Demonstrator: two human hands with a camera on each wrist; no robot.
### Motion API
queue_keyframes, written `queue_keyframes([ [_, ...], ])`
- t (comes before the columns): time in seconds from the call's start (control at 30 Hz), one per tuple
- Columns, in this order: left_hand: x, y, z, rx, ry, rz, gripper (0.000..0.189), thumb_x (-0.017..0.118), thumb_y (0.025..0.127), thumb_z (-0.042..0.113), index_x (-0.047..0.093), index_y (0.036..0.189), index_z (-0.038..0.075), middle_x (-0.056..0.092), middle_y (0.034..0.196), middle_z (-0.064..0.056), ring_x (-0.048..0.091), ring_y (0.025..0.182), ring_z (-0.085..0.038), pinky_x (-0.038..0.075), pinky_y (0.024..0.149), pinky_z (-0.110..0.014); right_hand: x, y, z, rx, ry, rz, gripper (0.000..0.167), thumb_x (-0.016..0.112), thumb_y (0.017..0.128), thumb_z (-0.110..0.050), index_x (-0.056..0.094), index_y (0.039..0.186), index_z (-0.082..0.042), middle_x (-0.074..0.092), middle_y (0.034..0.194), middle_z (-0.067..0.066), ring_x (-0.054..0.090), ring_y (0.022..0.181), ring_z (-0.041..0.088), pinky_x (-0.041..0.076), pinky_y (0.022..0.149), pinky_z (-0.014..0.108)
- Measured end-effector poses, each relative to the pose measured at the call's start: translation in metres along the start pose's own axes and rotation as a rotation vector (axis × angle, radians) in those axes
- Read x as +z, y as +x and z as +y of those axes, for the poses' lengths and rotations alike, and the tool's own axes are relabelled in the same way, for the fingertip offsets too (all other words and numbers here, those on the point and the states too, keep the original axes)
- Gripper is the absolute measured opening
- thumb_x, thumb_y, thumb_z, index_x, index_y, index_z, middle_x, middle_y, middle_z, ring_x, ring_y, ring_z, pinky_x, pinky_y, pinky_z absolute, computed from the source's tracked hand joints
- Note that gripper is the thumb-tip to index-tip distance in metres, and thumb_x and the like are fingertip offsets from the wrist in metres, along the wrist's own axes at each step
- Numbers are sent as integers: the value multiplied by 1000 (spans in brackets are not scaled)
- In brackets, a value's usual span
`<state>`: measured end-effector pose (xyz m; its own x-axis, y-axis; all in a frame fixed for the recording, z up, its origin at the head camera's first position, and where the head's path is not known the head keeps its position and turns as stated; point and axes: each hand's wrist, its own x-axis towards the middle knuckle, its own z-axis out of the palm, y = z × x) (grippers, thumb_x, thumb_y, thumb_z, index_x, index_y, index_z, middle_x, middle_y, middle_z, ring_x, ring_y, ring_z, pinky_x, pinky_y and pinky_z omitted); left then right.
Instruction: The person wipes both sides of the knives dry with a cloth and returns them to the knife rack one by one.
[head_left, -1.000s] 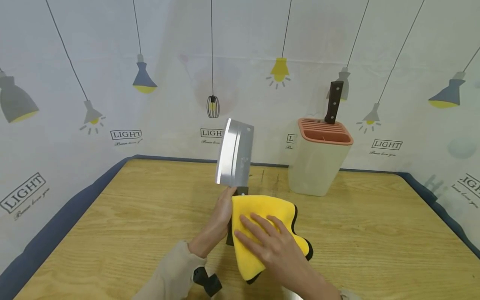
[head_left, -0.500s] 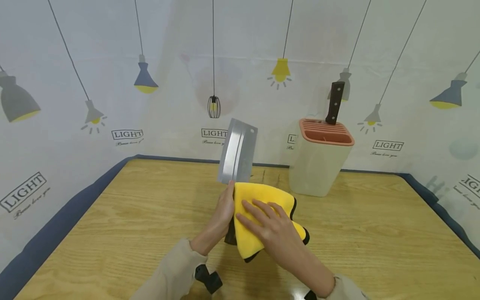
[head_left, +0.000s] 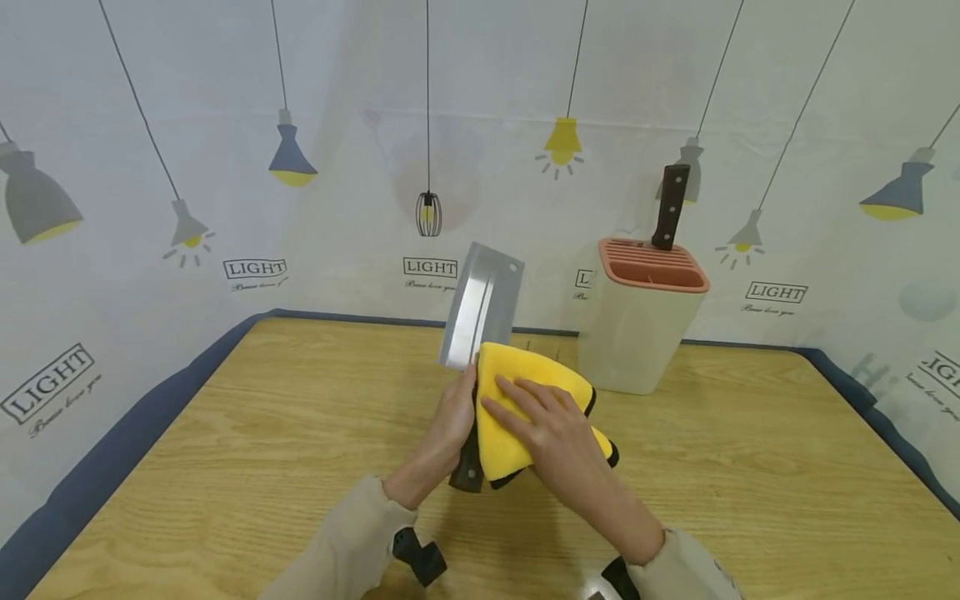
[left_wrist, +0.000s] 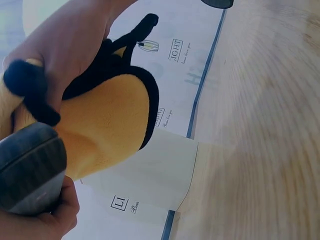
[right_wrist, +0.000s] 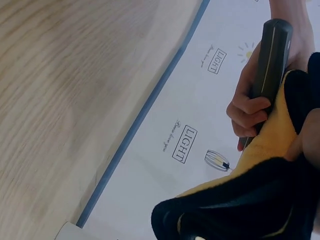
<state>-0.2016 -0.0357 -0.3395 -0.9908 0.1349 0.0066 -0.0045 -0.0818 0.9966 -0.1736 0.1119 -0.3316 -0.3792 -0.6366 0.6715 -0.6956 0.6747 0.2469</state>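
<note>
A wide-bladed cleaver is held up over the table, blade pointing away and tilted slightly right. My left hand grips its dark handle, whose riveted butt end shows below the hand. A yellow cloth with black edging lies against the handle and hides part of it along with some left fingers. My right hand holds this cloth, its fingers spread over the yellow face. In the left wrist view the cloth hangs in folds beside the handle butt.
A white knife block with a coral slotted top stands at the table's back right. One dark-handled knife is upright in it. Behind the wooden table hangs a lamp-printed backdrop.
My right hand and the cloth have moved up along the handle toward the blade, baring the handle's lower end. The cleaver has shifted slightly right and tilted; my left hand keeps its grip.
</note>
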Motion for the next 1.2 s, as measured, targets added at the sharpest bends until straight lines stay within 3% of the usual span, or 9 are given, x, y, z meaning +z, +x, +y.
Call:
queue_keyframes([
  [0.23, 3, 2, -2, -15, -9, 21, 44, 24, 99, 33, 51, 104, -1, 58, 76, -4, 57, 61, -11, 48, 56, -26, 5, 0, 7, 45, 10, 1, 56, 75, 63, 7, 62, 113, -14, 56, 118, 12, 54, 102, 29, 46, 81, 42],
  [0.47, 3, 5, 1, -34, -27, 11, 44, 24, 98, 35, 49, 109, 0, 58, 79, -5, 57, 63, -11, 49, 58, -26, 4, 1, 8, 23, -1, 16, 58, 74, 62, 9, 61, 114, -12, 55, 118, 13, 52, 103, 31, 44, 84, 43],
  [0.7, 5, 5, 4, -43, -72, 35, 42, 26, 98, 33, 51, 105, -1, 56, 76, -3, 57, 61, -11, 49, 57, -26, 2, 0, 6, -2, -31, 32, 57, 75, 61, 8, 62, 113, -11, 55, 118, 14, 53, 103, 32, 44, 83, 43],
  [1.0, 5, 6, 3, -47, -149, -10, 41, 24, 99, 31, 49, 102, -1, 54, 77, -3, 56, 62, -10, 49, 57, -25, 0, -9, -1, -29, -12, 21, 65, 82, 53, 2, 61, 113, -11, 55, 117, 14, 53, 104, 32, 44, 83, 43],
  [1.2, 5, 8, 2, -69, -184, 6, 38, 27, 98, 33, 50, 92, 3, 53, 73, -3, 55, 60, -10, 49, 54, -23, -1, -14, -7, -52, 12, 21, 61, 80, 56, 3, 62, 112, -11, 56, 118, 13, 53, 104, 31, 45, 81, 43],
])
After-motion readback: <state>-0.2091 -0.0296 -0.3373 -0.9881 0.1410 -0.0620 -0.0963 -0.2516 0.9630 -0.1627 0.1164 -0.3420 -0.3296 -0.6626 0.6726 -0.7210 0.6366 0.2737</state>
